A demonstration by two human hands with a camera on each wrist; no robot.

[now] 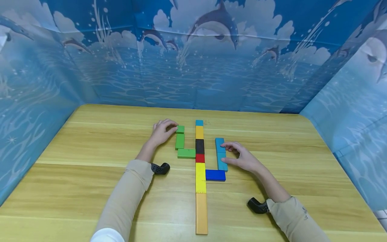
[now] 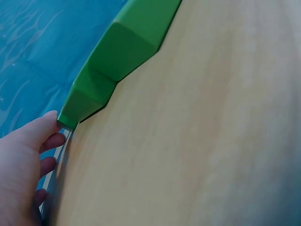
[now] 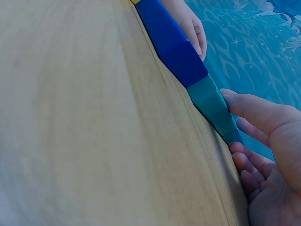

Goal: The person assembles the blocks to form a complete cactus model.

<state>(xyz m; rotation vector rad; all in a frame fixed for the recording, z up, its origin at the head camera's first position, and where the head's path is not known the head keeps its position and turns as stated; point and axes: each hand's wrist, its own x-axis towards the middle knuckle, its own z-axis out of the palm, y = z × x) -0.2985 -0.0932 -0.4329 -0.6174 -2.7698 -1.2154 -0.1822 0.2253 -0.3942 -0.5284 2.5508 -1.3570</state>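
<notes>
In the head view my left hand point(image 1: 162, 132) is at the small green block point(image 1: 180, 129); thumb and index fingertips touch its left side, not curled round it. Below it lie an upright green block point(image 1: 179, 141) and a crosswise green block point(image 1: 186, 153). On the right, my right hand point(image 1: 242, 157) touches two light blue blocks point(image 1: 220, 145) end to end, thumb on the lower one, fingertips on the upper. A dark blue block point(image 1: 215, 175) lies crosswise beneath them. The right wrist view shows the thumb on the light blue block's point(image 3: 210, 102) side.
A central column runs between the hands: light blue block point(image 1: 199, 122), orange block point(image 1: 199, 132), black block point(image 1: 200, 146), red block point(image 1: 200, 158), yellow block point(image 1: 201, 178) and long tan block point(image 1: 201, 213). A dolphin-print backdrop point(image 1: 193, 84) borders the wooden table point(image 1: 90, 188).
</notes>
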